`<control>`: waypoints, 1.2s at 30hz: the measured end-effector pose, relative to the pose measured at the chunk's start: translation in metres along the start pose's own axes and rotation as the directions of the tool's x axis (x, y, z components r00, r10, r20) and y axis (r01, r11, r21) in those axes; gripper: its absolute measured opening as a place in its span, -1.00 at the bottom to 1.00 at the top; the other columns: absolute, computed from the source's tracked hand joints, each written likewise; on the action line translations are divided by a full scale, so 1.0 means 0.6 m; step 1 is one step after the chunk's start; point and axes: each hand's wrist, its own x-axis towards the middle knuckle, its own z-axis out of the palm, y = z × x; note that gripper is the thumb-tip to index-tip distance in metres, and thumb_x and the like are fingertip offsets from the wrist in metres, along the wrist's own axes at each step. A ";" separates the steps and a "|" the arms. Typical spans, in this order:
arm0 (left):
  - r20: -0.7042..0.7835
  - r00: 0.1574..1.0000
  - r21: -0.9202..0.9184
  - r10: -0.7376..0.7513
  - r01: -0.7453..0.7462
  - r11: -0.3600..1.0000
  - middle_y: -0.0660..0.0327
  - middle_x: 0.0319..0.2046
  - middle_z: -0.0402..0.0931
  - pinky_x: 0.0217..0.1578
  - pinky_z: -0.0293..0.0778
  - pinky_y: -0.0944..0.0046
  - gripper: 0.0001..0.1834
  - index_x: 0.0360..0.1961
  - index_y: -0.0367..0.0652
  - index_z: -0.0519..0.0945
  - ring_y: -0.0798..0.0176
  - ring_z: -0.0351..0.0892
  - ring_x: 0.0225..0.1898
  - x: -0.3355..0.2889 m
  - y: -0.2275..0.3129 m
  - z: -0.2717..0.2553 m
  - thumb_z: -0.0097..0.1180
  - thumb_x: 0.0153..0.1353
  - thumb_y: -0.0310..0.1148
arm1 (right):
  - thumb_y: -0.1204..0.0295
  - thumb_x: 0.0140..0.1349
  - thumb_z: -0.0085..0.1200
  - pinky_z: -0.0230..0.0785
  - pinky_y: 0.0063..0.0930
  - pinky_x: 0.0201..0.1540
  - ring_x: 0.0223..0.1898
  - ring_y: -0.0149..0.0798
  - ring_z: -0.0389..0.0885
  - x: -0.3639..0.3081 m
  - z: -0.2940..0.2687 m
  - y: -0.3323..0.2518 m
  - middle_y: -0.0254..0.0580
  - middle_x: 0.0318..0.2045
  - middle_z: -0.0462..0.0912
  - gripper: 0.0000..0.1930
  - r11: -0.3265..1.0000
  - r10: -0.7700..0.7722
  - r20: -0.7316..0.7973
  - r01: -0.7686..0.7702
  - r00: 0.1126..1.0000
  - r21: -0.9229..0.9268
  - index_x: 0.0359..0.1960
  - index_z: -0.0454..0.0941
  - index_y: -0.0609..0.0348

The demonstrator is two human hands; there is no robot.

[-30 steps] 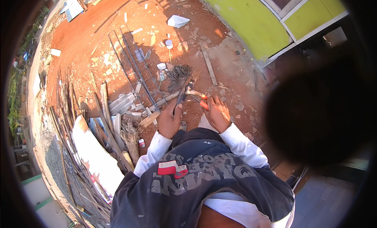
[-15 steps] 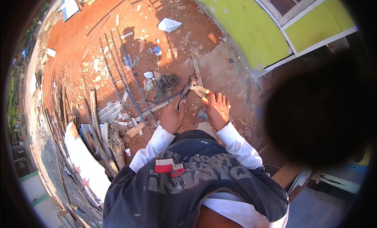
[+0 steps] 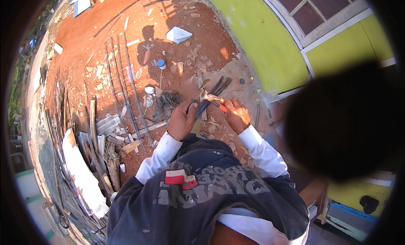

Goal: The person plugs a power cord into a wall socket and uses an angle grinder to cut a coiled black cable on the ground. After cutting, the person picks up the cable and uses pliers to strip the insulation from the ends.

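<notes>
My left hand (image 3: 182, 121) is closed around a bundle of thin dark wires (image 3: 221, 85), whose loose ends fan out away from me to the right. In my right hand (image 3: 237, 117) is a pair of pincers with orange handles (image 3: 221, 104). Its jaws (image 3: 208, 97) lie against the bundle just beyond my left fingers; whether they grip any wire I cannot make out. A tangled coil of grey wire (image 3: 167, 104) rests on the ground to the left of my left hand.
A long rebar frame (image 3: 123, 86) lies on the red soil at left. Beyond are a blue-lidded container (image 3: 161, 64) and a white block (image 3: 179, 35). Scrap wood (image 3: 93, 122) and a white sheet (image 3: 78, 169) fill the left side. A green wall (image 3: 261, 38) stands at right.
The wire bundle has swung out to the right and its fanned ends now show past the pincers. My view has shifted slightly to the right; both hands keep their hold.
</notes>
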 end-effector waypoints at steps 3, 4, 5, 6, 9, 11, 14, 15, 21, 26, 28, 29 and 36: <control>0.011 0.999 0.001 -0.045 0.045 0.999 -0.09 -0.31 0.60 -0.11 0.46 0.17 -0.66 -0.05 -0.30 0.60 0.03 0.63 -0.23 0.068 0.013 0.006 -0.04 0.43 -0.23 | 0.47 0.06 0.23 0.52 -0.09 -0.20 -0.23 0.03 0.63 0.034 0.015 0.029 -0.06 -0.29 0.59 -0.73 1.000 -0.002 -0.061 0.002 0.998 -0.013 -0.16 0.57 0.16; -0.012 1.000 -0.001 -0.029 0.029 1.000 -0.09 -0.31 0.60 -0.12 0.46 0.17 -0.66 -0.05 -0.30 0.60 0.04 0.63 -0.24 0.087 0.011 0.014 -0.04 0.43 -0.23 | 0.48 0.10 0.20 0.49 -0.08 -0.20 -0.24 0.06 0.62 0.057 0.017 0.042 -0.03 -0.30 0.59 -0.76 1.000 0.020 -0.103 -0.019 0.994 0.014 -0.16 0.57 0.18; -0.034 0.999 -0.004 -0.012 0.012 1.000 -0.10 -0.31 0.60 -0.12 0.46 0.17 -0.66 -0.05 -0.30 0.60 0.05 0.63 -0.24 0.110 0.009 0.021 -0.04 0.44 -0.22 | 0.48 0.13 0.20 0.48 -0.09 -0.19 -0.24 0.08 0.62 0.084 0.016 0.055 -0.01 -0.30 0.59 -0.78 0.998 0.036 -0.116 -0.029 0.993 0.058 -0.17 0.56 0.21; -0.037 0.999 0.006 -0.024 0.025 1.000 -0.09 -0.31 0.60 -0.13 0.46 0.18 -0.65 -0.05 -0.30 0.60 0.06 0.62 -0.25 0.129 0.004 0.025 -0.04 0.44 -0.22 | 0.47 0.17 0.21 0.48 -0.10 -0.19 -0.24 0.10 0.61 0.108 0.013 0.061 0.01 -0.30 0.59 -0.80 0.992 0.059 -0.118 -0.045 0.991 0.115 -0.19 0.56 0.24; -0.063 0.998 -0.006 -0.012 0.012 1.000 -0.12 -0.32 0.60 -0.17 0.47 0.15 -0.65 -0.03 -0.30 0.60 0.00 0.62 -0.27 0.210 -0.023 0.038 -0.03 0.43 -0.23 | 0.39 0.32 0.16 0.45 -0.20 -0.20 -0.29 0.06 0.59 0.183 0.015 0.086 0.02 -0.34 0.57 -0.81 0.942 0.114 -0.031 -0.098 0.993 0.320 -0.18 0.55 0.28; -0.123 0.992 -0.054 0.041 -0.048 0.997 -0.19 -0.35 0.59 -0.22 0.48 0.07 -0.67 0.00 -0.28 0.60 -0.19 0.63 -0.29 0.277 -0.052 0.041 0.00 0.41 -0.26 | 0.35 0.36 0.14 0.46 -0.28 -0.21 -0.31 -0.07 0.61 0.244 0.033 0.111 -0.05 -0.35 0.58 -0.79 0.877 0.150 0.117 -0.187 0.982 0.443 -0.17 0.54 0.27; -0.014 0.996 -0.073 -0.087 0.085 0.994 -0.18 -0.36 0.58 -0.22 0.48 0.06 -0.69 -0.03 -0.29 0.60 -0.19 0.63 -0.30 0.403 -0.044 0.031 0.00 0.41 -0.27 | 0.27 0.42 0.09 0.46 -0.40 -0.19 -0.30 -0.30 0.62 0.336 0.095 0.168 -0.17 -0.36 0.60 -0.75 0.576 0.230 0.259 -0.346 0.938 0.741 -0.18 0.53 0.25; -0.020 0.996 -0.092 -0.088 0.085 0.992 -0.18 -0.37 0.58 -0.22 0.48 0.06 -0.69 -0.04 -0.29 0.60 -0.20 0.63 -0.30 0.440 -0.049 0.025 0.00 0.41 -0.28 | 0.23 0.43 0.09 0.45 -0.36 -0.18 -0.30 -0.29 0.61 0.377 0.102 0.181 -0.15 -0.38 0.61 -0.71 0.546 0.211 0.311 -0.376 0.927 0.749 -0.14 0.53 0.27; -0.064 0.997 -0.001 0.043 -0.044 0.999 -0.21 -0.32 0.58 -0.27 0.49 -0.02 -0.71 -0.04 -0.28 0.58 -0.30 0.60 -0.25 0.659 -0.074 0.016 0.02 0.39 -0.28 | 0.25 0.38 0.11 0.47 -0.19 -0.14 -0.18 0.02 0.65 0.618 0.077 0.266 0.03 -0.24 0.63 -0.68 0.929 0.145 0.185 -0.198 0.972 0.313 -0.02 0.56 0.27; -0.100 0.984 0.199 0.150 -0.128 0.972 -0.14 -0.47 0.59 -0.40 0.52 -0.10 -0.71 -0.01 -0.18 0.56 -0.28 0.61 -0.40 0.805 -0.067 -0.007 0.05 0.37 -0.25 | 0.37 0.25 0.22 0.44 -0.10 -0.07 -0.12 0.13 0.60 0.776 0.032 0.330 0.00 -0.08 0.59 -0.72 0.999 -0.018 0.090 0.014 0.996 0.047 -0.07 0.57 0.25; -0.073 0.982 0.310 0.172 -0.141 0.940 -0.10 -0.54 0.58 -0.44 0.53 -0.12 -0.73 -0.02 -0.15 0.56 -0.26 0.61 -0.48 0.858 -0.063 -0.010 0.06 0.36 -0.24 | 0.37 0.27 0.21 0.42 -0.12 -0.04 -0.08 0.09 0.59 0.833 0.025 0.365 -0.04 -0.07 0.59 -0.72 0.997 -0.068 0.113 0.071 0.991 -0.022 -0.05 0.57 0.23; -0.054 0.984 0.362 0.171 -0.141 0.922 -0.08 -0.57 0.58 -0.46 0.53 -0.14 -0.73 -0.03 -0.14 0.56 -0.24 0.60 -0.51 0.887 -0.057 -0.011 0.07 0.35 -0.24 | 0.37 0.28 0.20 0.41 -0.12 -0.02 -0.07 0.07 0.58 0.860 0.025 0.383 -0.05 -0.06 0.59 -0.72 0.993 -0.095 0.127 0.103 0.987 -0.054 -0.04 0.57 0.22; -0.075 0.989 0.484 0.126 -0.074 0.872 -0.09 -0.56 0.59 -0.47 0.53 -0.17 -0.76 -0.08 -0.12 0.56 -0.23 0.61 -0.52 1.064 -0.061 0.024 0.07 0.35 -0.23 | 0.48 0.15 0.11 0.25 0.01 0.09 0.02 0.01 0.48 1.042 0.067 0.520 -0.04 -0.07 0.47 -0.74 0.909 -0.370 0.123 0.386 0.921 -0.155 -0.10 0.48 0.17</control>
